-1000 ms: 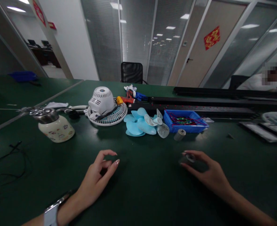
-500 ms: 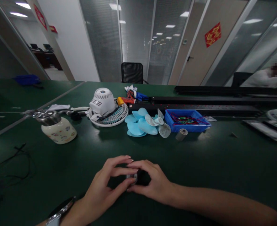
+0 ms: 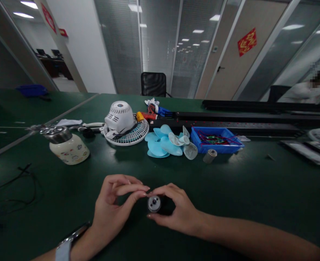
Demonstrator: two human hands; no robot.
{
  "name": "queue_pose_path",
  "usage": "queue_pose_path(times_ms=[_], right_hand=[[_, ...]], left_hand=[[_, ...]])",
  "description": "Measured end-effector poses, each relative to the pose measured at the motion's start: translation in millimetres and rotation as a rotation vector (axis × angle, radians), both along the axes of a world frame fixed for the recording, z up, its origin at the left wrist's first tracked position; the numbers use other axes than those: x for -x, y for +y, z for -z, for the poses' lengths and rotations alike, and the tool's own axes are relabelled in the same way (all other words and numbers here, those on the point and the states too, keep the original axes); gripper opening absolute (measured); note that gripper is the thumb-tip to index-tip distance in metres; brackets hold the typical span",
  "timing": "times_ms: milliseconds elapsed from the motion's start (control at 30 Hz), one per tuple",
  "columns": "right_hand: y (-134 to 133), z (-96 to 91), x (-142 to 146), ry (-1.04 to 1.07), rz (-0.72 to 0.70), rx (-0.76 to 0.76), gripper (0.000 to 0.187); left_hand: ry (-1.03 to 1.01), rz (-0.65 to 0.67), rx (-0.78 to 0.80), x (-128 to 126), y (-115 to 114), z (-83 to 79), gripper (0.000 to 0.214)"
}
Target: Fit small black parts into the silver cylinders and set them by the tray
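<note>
My right hand (image 3: 186, 214) pinches the metal cylinder (image 3: 154, 204), best steadied by its sides; just left, my left hand (image 3: 109, 204) hovers, whether pinching anything I cannot tell.

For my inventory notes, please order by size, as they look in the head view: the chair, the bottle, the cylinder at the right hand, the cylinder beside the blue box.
1. Bottle
2. Chair
Unranked: cylinder at the right hand and cylinder beside the blue box; they look alike, nearness makes it unsure.
</note>
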State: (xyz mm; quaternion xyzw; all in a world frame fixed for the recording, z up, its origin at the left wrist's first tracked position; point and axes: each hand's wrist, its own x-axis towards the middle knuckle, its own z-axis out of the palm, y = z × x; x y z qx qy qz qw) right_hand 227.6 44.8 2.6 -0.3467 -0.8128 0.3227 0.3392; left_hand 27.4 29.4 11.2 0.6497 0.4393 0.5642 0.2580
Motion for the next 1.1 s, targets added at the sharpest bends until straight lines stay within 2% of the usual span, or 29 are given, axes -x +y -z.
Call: queue_pose_path(times_ms=[67,167,233,367,500,567,667,800,900,1100], right_hand=[[-2,0.0,-6,0.0,0.042,-0.011,0.041],[-4,1.6,-18,-0.001,0.115,0.011,0.041],[-5,2.6,-25,0.002,0.133,0.049,0.041],[-4,1.0,-30,0.024,0.104,0.168,0.044],[0,-3.2,-29,0.103,0.105,0.381,0.046],[4,-3.9,-30,0.246,0.087,0.568,0.052],[13,-2.4,-33,0.568,0.053,0.872,0.056],[25,0.8,-36,0.844,0.093,1.147,0.046],[30,1.1,-36,0.895,0.109,1.251,0.04],[31,-5.4,-35,0.944,0.127,1.346,0.045]], left_hand=[[0.04,0.044,0.138,6,3,5.8,0.03],[0.112,0.186,0.38,12,7,15.4,0.022],[0.15,0.246,0.454,13,8,18.3,0.018],[0.195,0.284,0.466,11,8,15.2,0.014],[0.202,0.267,0.452,12,8,8.1,0.014],[0.199,0.247,0.457,12,8,5.0,0.014],[0.194,0.225,0.472,13,9,2.0,0.015],[0.198,0.237,0.464,13,9,3.0,0.014],[0.195,0.254,0.455,14,9,5.3,0.013],[0.199,0.259,0.459,14,9,4.9,0.012]])
